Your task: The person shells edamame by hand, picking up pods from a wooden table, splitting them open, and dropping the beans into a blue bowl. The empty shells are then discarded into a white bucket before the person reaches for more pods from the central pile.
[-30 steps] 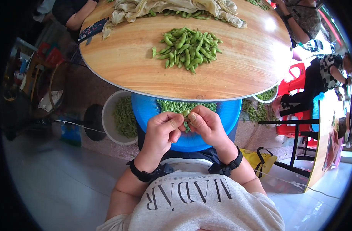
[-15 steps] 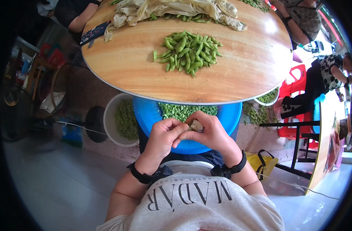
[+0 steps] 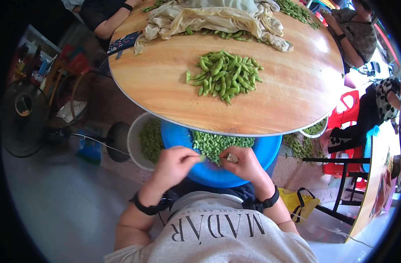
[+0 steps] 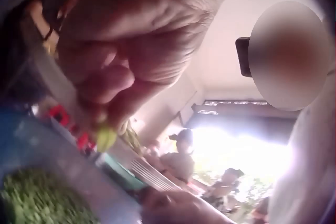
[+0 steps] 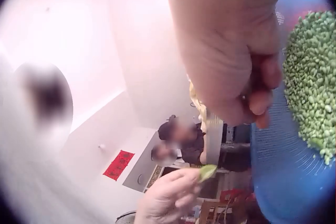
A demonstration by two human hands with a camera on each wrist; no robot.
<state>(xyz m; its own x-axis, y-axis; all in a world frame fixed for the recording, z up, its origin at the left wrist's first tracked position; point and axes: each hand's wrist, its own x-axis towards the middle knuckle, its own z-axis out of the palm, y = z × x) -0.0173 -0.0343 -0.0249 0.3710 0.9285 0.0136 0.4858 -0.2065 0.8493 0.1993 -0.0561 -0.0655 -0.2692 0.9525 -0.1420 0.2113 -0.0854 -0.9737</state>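
In the head view, my left hand pinches a green edamame pod between thumb and fingertips. The same pod shows plainly in the right wrist view, flattened and light green. My right hand hangs a short way to the right with its fingers curled in; nothing shows between them in the right wrist view. A greyish patch covers the thumb tip. Below both hands is a blue basin holding a heap of shelled green beans, seen up close as loose beans in the right wrist view.
A round wooden table overhangs the basin, bearing a pile of edamame pods and a crumpled cloth. To the left stands a white tub of greenery. A yellow bag and black-legged table are at right. Other people sit around.
My hands were together over the basin and have drawn apart, the left one moving left with the pod. The head view has shifted, so the table sits lower and further right.
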